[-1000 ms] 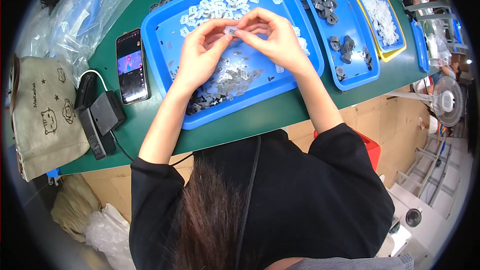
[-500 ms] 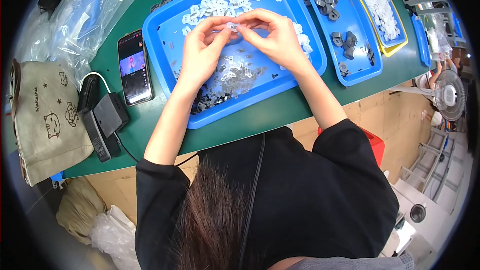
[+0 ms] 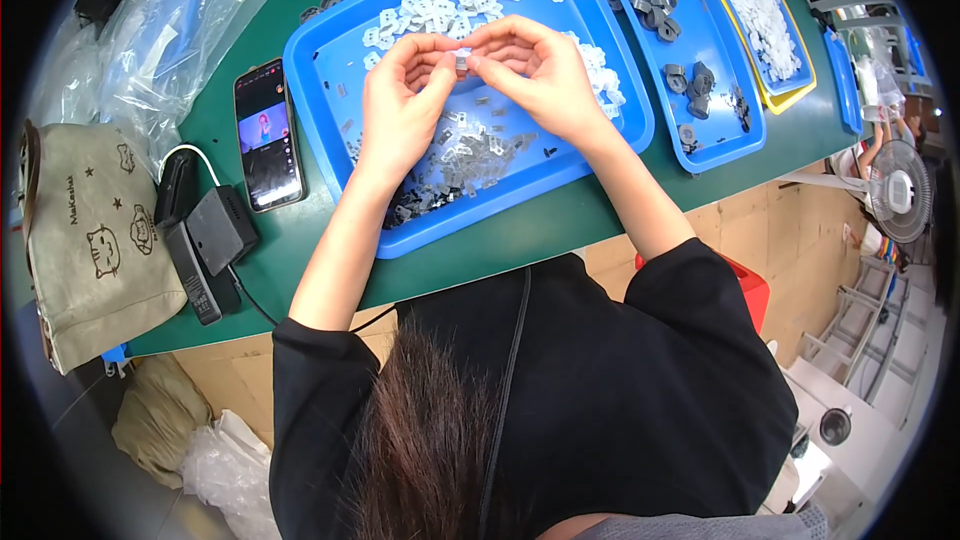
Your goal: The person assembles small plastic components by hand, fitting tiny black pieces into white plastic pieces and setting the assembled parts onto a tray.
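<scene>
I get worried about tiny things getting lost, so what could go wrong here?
The small white piece held between the left hand and right hand might slip and get lost among the loose pieces in the big blue tray. Also, the black cord runs close to the left sleeve, so it might snag.

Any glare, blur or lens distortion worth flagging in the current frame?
Head view: corners fall to black, and the front edge of the green table bows; head view: shiny highlights on the clear plastic bag, pale reflection on the phone near its lower end; head view: left hand and right hand look fairly sharp, but the pale piece they hold is too small for detail.
</scene>
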`<control>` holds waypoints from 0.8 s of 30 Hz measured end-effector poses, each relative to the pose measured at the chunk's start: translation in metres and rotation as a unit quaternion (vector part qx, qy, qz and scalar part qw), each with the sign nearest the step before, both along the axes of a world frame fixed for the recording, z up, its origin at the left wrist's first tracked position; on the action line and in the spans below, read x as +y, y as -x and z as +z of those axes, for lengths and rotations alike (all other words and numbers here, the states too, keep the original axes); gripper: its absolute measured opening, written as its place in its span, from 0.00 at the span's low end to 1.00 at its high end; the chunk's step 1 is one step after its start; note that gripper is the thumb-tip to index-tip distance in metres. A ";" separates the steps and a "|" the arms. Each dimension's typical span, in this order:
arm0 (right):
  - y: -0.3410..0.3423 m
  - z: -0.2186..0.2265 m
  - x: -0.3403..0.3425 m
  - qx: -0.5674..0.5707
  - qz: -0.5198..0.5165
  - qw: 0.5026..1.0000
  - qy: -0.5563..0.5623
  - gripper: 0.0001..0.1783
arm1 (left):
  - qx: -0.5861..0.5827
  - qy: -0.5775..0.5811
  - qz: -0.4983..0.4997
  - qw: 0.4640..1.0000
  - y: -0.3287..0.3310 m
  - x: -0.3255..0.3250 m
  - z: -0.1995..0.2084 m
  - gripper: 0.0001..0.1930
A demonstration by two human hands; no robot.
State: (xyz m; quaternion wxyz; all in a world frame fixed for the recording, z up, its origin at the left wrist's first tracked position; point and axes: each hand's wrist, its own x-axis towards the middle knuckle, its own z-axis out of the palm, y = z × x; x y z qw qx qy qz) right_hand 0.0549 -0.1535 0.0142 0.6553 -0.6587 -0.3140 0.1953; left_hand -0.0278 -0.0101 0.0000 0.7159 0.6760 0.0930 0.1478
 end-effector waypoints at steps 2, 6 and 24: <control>-0.002 -0.002 0.000 0.009 -0.017 1.000 -0.005 0.11 | -0.008 0.013 -0.003 1.000 -0.002 -0.002 0.000 0.09; -0.002 0.000 -0.002 0.020 -0.016 1.000 -0.014 0.11 | -0.011 0.018 -0.001 1.000 -0.002 -0.003 0.001 0.09; -0.004 -0.004 -0.003 0.019 0.052 0.998 -0.018 0.13 | 0.006 0.052 -0.012 0.999 0.002 -0.001 -0.001 0.08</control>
